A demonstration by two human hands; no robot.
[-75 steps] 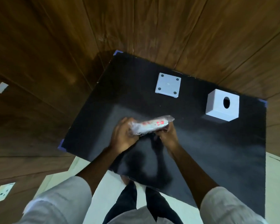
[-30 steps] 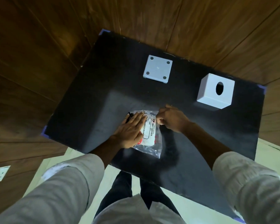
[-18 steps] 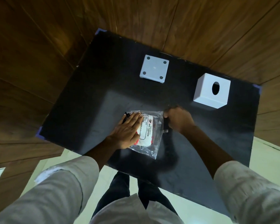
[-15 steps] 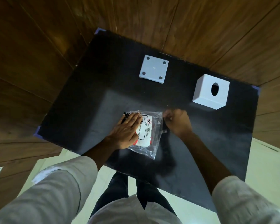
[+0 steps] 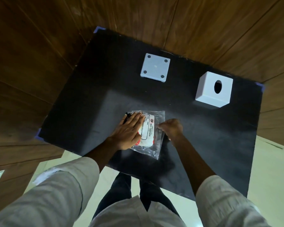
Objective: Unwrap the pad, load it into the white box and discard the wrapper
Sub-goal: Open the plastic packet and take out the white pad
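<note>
A person presses a wrapped pad [image 5: 147,132] flat on a black table [image 5: 203,145] while picking at its clear wrapper [image 5: 157,147].

The left hand [image 5: 127,131] lies spread, palm down, over the left part of the packet, fingers together and pointing away from the body; the right hand [image 5: 170,128] is curled, its fingertips pinched on the plastic at the packet's right side; the pad sits inside the wrapper near the table's front middle, its label uppermost; the white box [image 5: 213,89], with an oval hole in its top, stands well apart at the far right; a white square lid [image 5: 155,67] lies at the far middle; wooden panelling [image 5: 39,54] surrounds the table.
</note>
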